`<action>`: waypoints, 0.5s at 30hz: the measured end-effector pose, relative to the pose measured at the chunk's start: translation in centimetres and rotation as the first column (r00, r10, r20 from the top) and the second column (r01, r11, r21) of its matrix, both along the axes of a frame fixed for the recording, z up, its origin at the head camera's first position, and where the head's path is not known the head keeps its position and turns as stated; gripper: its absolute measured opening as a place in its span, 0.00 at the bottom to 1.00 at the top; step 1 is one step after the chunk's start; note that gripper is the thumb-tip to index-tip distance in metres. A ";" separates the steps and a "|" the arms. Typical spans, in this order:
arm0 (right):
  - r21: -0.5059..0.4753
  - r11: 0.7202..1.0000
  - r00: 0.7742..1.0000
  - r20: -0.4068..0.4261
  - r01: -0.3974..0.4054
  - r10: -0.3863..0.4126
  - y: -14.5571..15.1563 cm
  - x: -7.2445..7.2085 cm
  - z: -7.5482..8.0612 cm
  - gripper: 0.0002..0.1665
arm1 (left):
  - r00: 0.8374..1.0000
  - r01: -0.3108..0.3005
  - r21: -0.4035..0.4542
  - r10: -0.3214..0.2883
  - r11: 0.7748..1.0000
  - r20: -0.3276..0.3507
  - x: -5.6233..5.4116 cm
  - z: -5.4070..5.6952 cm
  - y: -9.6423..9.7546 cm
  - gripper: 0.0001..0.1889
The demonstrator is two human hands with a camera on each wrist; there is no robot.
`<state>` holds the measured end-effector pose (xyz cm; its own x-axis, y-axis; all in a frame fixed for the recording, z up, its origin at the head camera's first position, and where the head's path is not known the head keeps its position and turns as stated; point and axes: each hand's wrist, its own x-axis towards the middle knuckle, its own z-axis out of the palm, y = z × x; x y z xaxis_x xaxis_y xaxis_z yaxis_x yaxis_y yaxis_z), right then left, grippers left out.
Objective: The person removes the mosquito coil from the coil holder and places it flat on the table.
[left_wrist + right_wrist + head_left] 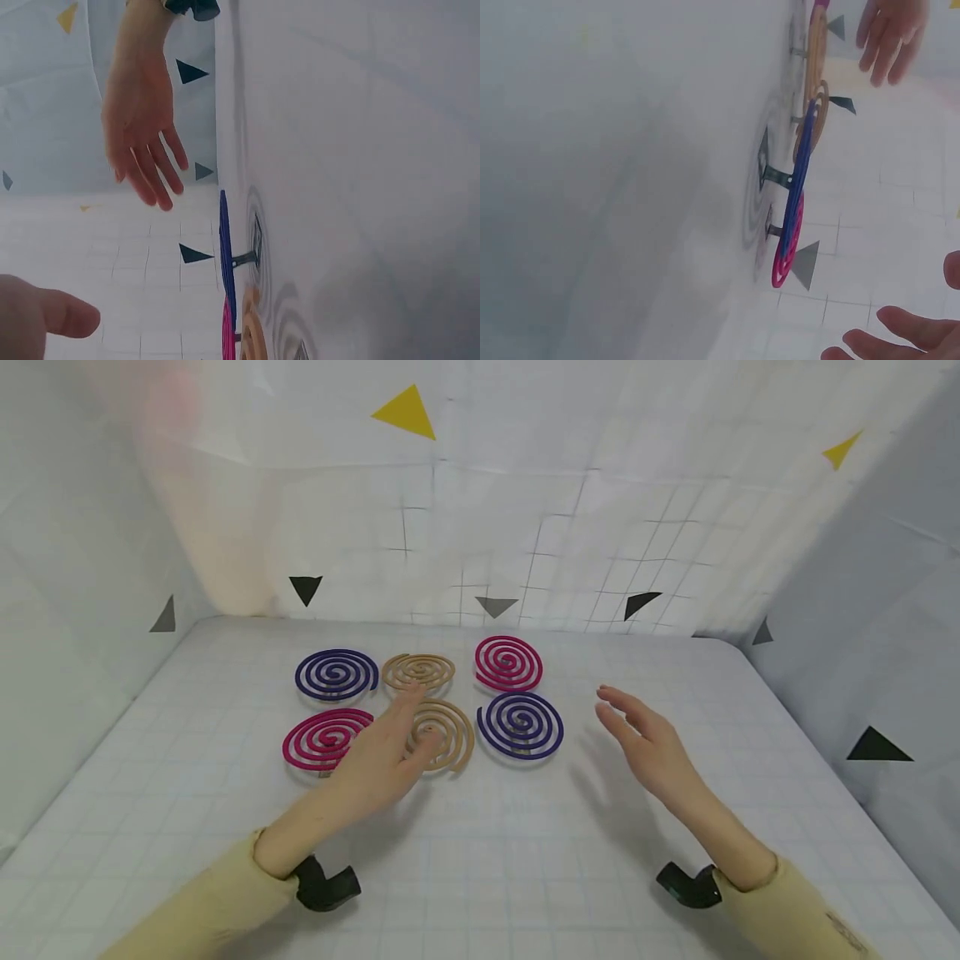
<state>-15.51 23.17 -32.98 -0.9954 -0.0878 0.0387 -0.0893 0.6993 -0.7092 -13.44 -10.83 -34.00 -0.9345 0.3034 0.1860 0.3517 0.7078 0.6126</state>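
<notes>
Mosquito coils stand in two rows on the white table. The back row has a blue coil point(336, 674), a tan coil point(420, 671) and a pink coil point(508, 662). In front are a pink coil point(328, 739), a tan coil point(469, 739) and a blue coil point(520, 720). Small metal stands point(778, 177) hold coils off the tabletop. My left hand point(378, 760), fingers extended, hovers over the front pink and tan coils, partly hiding both. Well right of the front blue coil, my right hand point(654, 747) is raised with relaxed fingers, holding nothing.
White sheeting with grid lines rises behind the table point(495, 877) and along both sides. Black triangles point(879, 745) and yellow triangles point(408, 413) mark the sheeting. A dark wrist camera point(326, 887) sits at the left cuff, another point(688, 885) at the right.
</notes>
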 end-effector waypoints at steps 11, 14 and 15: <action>-0.264 0.965 1.000 0.027 0.003 0.005 -1.8 -0.9 0.1 0.35 | 0.980 -0.043 0.271 -0.011 0.962 0.196 -0.5 0.0 4.1 0.37; -0.305 0.952 1.000 0.028 0.011 -0.003 -2.2 -0.8 0.2 0.35 | 0.972 -0.063 0.335 -0.018 0.940 0.234 -0.8 -0.2 5.1 0.38; -0.321 0.947 1.000 0.030 0.012 -0.003 -2.3 -0.8 0.2 0.35 | 0.968 -0.072 0.356 -0.021 0.932 0.251 -0.9 -0.3 5.3 0.37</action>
<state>-16.32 20.86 -32.73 -0.9971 -0.0678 0.0348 -0.0609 0.4343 -0.8987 -14.31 -5.48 -34.26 -0.9711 0.2349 0.0413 0.1419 0.4299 0.8916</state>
